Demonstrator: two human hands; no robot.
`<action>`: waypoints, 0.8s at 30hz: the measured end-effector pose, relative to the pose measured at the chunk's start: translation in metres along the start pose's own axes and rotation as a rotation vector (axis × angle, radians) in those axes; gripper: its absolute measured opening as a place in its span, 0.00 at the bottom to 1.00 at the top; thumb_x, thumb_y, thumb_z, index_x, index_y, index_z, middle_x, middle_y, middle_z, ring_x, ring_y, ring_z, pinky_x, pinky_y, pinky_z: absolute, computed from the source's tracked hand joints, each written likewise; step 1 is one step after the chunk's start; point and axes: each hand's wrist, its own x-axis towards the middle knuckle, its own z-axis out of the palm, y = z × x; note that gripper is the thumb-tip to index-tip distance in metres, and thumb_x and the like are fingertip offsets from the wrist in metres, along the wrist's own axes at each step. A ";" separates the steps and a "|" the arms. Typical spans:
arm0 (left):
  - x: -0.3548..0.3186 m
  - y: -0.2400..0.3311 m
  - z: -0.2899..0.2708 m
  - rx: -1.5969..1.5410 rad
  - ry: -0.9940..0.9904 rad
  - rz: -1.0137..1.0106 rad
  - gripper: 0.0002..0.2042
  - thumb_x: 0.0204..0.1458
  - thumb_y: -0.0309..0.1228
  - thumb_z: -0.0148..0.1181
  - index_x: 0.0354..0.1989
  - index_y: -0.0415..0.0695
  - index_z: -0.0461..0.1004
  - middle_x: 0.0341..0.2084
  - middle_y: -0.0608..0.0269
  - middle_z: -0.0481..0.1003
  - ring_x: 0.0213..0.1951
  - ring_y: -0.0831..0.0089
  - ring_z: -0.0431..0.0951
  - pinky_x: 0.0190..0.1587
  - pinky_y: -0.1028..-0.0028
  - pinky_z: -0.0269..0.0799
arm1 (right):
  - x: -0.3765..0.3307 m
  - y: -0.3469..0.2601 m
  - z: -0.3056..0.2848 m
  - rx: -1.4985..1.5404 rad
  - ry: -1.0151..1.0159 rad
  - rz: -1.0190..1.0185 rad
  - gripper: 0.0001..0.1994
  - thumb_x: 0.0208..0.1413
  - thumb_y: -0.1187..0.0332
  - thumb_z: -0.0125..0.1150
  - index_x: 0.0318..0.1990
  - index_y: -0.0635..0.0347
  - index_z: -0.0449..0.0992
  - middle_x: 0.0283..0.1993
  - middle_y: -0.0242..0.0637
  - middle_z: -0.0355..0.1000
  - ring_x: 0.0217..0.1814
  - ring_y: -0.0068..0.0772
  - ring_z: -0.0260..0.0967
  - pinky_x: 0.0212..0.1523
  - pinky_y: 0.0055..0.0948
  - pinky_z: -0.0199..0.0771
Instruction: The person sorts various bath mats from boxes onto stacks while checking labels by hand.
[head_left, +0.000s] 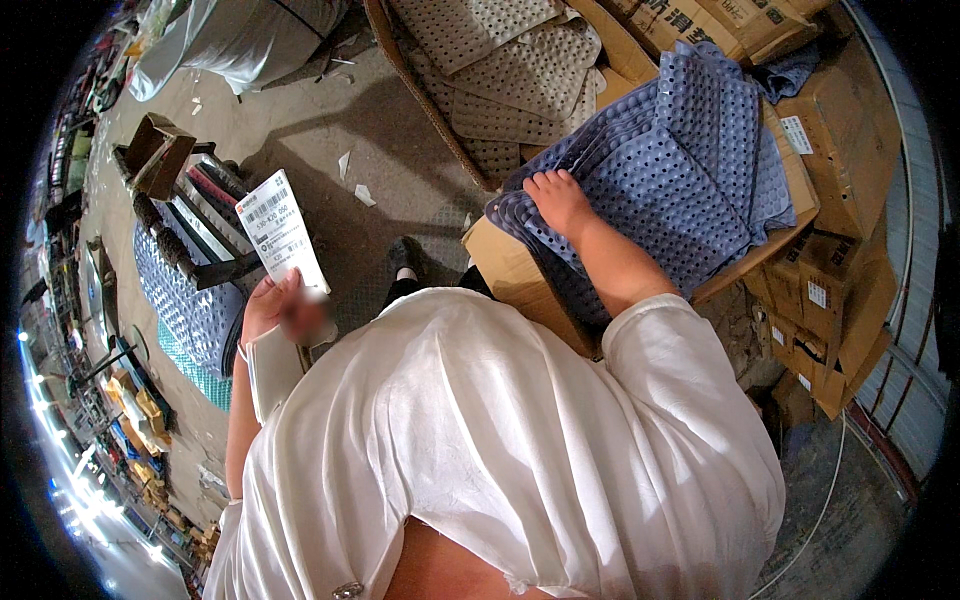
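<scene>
My left hand (277, 303) grips a stack of white printed shipping labels (277, 225) by its lower end, the printed side facing up. Out to the right, my right hand (562, 203) rests on the near left edge of a pile of blue-grey rubber mats (665, 165) full of small holes. Its fingers curl over the rim of the mats. The pile overfills a cardboard box (510, 265), and several mats lie folded or slanting over one another.
Beyond it stands another box with beige perforated mats (530, 75). Closed cartons (815, 285) are stacked at the right. On the left, a dark-framed cart (195, 215) holds flat items, with blue mats (180, 285) beside it. Paper scraps (364, 195) litter the floor; a white sack (240, 45) lies far left.
</scene>
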 end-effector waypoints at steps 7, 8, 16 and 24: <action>-0.003 -0.003 -0.003 0.024 0.054 -0.015 0.13 0.57 0.33 0.51 0.48 0.43 0.71 0.22 0.66 0.73 0.16 0.80 0.66 0.16 0.80 0.59 | 0.023 0.009 -0.018 0.056 -0.294 -0.091 0.09 0.47 0.72 0.52 0.36 0.54 0.76 0.40 0.35 0.68 0.49 0.37 0.62 0.52 0.37 0.62; -0.004 -0.004 -0.002 0.066 0.064 -0.010 0.11 0.58 0.36 0.50 0.43 0.44 0.69 0.17 0.66 0.68 0.13 0.79 0.62 0.16 0.78 0.57 | 0.027 0.009 -0.023 0.100 -0.402 -0.028 0.09 0.47 0.73 0.52 0.36 0.54 0.76 0.40 0.35 0.68 0.50 0.37 0.62 0.52 0.38 0.62; -0.007 -0.004 0.005 0.136 0.100 0.015 0.12 0.58 0.42 0.48 0.33 0.47 0.67 0.08 0.67 0.60 0.07 0.76 0.55 0.15 0.75 0.52 | 0.012 0.003 0.007 -0.077 -0.282 -0.064 0.09 0.49 0.73 0.51 0.34 0.53 0.77 0.40 0.35 0.71 0.49 0.39 0.64 0.50 0.39 0.62; -0.001 0.001 -0.003 0.003 -0.079 0.004 0.08 0.58 0.36 0.50 0.35 0.44 0.70 0.14 0.65 0.66 0.10 0.76 0.60 0.16 0.76 0.54 | -0.028 0.016 -0.043 0.026 -0.492 0.049 0.11 0.50 0.71 0.48 0.36 0.51 0.77 0.36 0.39 0.74 0.43 0.44 0.71 0.45 0.42 0.67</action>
